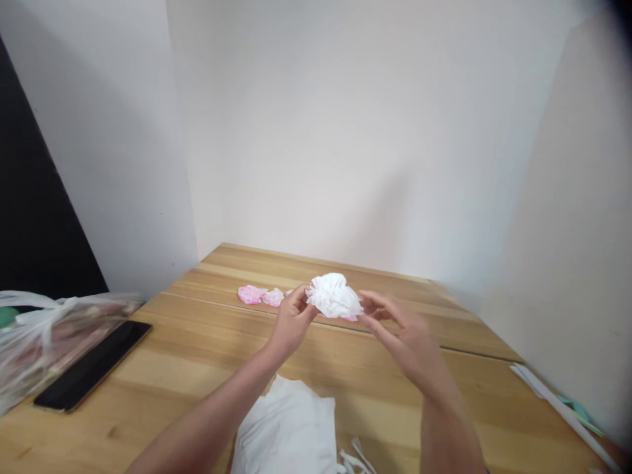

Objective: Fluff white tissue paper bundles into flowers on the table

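Note:
A white tissue paper flower (334,295), ruffled and rounded, is held up above the table between my two hands. My left hand (295,317) pinches its left edge with thumb and fingers. On the other side, my right hand (397,329) has its thumb and fingertips at the flower's right edge, the fingers curved. Behind lie pink-and-white tissue flowers (251,294) in a row, partly hidden by my hands and the white flower. Below my forearms rests a stack of white tissue sheets (291,428), with thin white strips (356,457) beside it.
A black phone (93,365) lies on the wooden table (197,368) at the left, against a clear plastic bag (59,336) with white handles. White and green strips (563,408) lie along the right edge. Pale walls stand behind the table.

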Demonstrator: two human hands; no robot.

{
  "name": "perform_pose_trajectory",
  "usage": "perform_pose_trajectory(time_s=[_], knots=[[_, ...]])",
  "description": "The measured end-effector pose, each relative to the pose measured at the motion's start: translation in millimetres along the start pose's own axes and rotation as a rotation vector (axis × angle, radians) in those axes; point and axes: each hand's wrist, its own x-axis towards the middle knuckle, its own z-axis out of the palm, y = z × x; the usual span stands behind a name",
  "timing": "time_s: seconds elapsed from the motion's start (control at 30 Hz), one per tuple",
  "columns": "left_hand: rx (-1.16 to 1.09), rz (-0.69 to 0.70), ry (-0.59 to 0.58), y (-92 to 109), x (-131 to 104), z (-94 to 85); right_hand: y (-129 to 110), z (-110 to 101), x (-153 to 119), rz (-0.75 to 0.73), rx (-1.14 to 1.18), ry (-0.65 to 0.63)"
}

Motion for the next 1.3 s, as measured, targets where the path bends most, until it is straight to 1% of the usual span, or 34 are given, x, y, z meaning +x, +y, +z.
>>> perform_pose_trajectory(time_s=[0.07, 0.2, 0.27, 0.33, 0.4, 0.47, 0.67, 0.87, 1.03, 1.23, 1.3], knots=[[-0.041, -0.012, 0.0, 0.6, 0.3, 0.9, 1.1, 2.2, 1.3, 0.018, -0.005, -0.014], [-0.069, -0.035, -0.013, -1.9, -1.3, 2.0, -2.2, 13.8, 4.8, 0.029, -0.013, -0.071], [-0.049, -0.011, -0.029, -3.3, -2.7, 1.9, -4.9, 19.3, 5.9, 0.024, 0.003, -0.065], [-0.031, 0.023, -0.048, -3.2, -4.0, 1.7, -6.9, 22.6, 6.0, 0.013, 0.016, -0.025], [-0.04, 0.023, -0.057, -1.3, -4.8, 1.6, -7.9, 23.6, 5.4, -0.001, 0.01, 0.018], [-0.076, -0.01, -0.055, 1.3, -4.6, 1.5, -7.9, 22.8, 4.6, -0.016, 0.008, 0.035], [-0.256, -0.116, -0.022, 2.9, 0.7, 1.0, -6.8, 20.4, 3.6, -0.032, 0.046, 0.032], [-0.282, -0.126, -0.059, 0.7, 2.4, 0.4, -6.4, 24.1, 4.5, -0.026, 0.037, 0.01], [-0.221, -0.059, -0.087, -4.0, 2.3, -2.4, -6.3, 28.3, 5.1, -0.048, 0.024, 0.011], [0.021, 0.152, -0.153, -9.1, -0.5, -5.4, -5.1, 34.1, 4.4, -0.086, -0.063, 0.05], [0.052, 0.156, -0.135, -10.2, -1.1, -4.8, -4.1, 35.5, 4.7, -0.073, -0.076, 0.06]])
